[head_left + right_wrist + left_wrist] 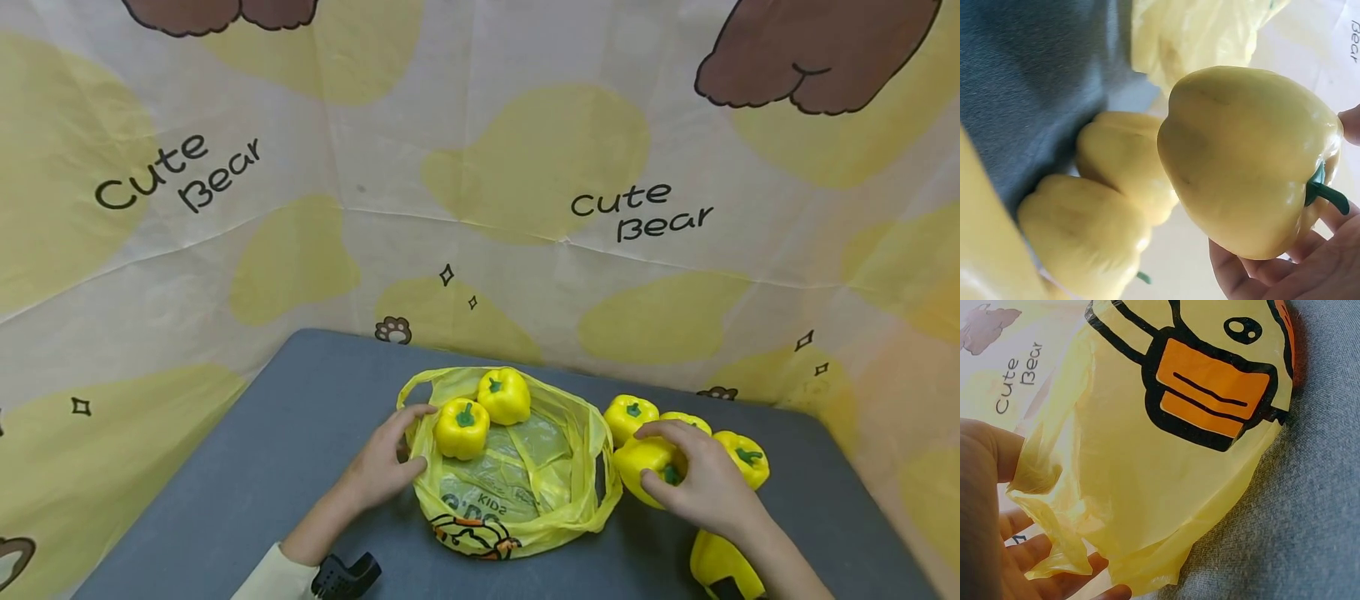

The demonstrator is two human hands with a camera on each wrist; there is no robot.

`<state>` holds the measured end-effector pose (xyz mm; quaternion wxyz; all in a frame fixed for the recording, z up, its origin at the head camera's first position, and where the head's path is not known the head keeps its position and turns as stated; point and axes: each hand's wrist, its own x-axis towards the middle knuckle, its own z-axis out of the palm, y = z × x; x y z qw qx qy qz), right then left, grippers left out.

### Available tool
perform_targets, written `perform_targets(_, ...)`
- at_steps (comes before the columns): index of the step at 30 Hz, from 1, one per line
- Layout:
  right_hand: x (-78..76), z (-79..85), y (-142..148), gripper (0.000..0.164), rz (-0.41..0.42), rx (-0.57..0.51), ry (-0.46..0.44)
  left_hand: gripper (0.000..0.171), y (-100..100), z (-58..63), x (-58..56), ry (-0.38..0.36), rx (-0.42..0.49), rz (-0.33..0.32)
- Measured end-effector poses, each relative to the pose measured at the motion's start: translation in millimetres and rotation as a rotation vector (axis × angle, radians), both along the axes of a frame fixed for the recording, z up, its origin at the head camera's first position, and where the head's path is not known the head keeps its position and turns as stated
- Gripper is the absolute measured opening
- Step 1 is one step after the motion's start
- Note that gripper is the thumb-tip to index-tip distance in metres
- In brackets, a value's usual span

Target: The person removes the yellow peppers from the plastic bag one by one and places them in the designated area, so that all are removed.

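Note:
A yellow plastic bag (525,537) with a printed cartoon face lies spread on the table, its mouth wide. Two yellow bell peppers, one in front (462,442) and one behind (504,396), sit inside at the left. My left hand (386,458) holds the bag's left rim; in the left wrist view the thin plastic (1054,531) hangs between thumb and fingers. My right hand (705,479) grips another yellow bell pepper (1247,156) beside the bag's right rim. Its green stem (1325,192) points toward the palm.
More yellow bell peppers (632,417) (742,458) stand behind and beside my right hand. A further yellow object (720,562) lies under the right forearm, partly hidden. The grey table (315,392) backs onto a printed cloth (517,275).

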<state>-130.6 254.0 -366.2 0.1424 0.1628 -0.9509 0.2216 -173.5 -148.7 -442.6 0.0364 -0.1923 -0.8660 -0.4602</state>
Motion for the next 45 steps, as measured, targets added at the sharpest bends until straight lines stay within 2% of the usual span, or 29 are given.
perform_targets(7,-5.4,-8.3,3.3,0.033,0.002,0.044,-0.034,0.064,0.0,0.7,-0.9,0.011,-0.003,0.001)
perform_targets(23,-14.8,-24.3,1.5,0.033,0.015,0.059,-0.124,0.064,0.7,-1.7,0.0,-0.012,0.007,0.002)
perform_targets(38,-19.3,-26.7,-7.3,0.033,0.037,0.087,-0.145,0.065,0.1,0.4,1.6,-0.05,0.004,0.016)
perform_targets(45,-20.1,-26.2,-9.1,0.036,0.045,0.11,-0.119,0.065,0.0,0.7,1.6,-0.033,-0.002,0.024)
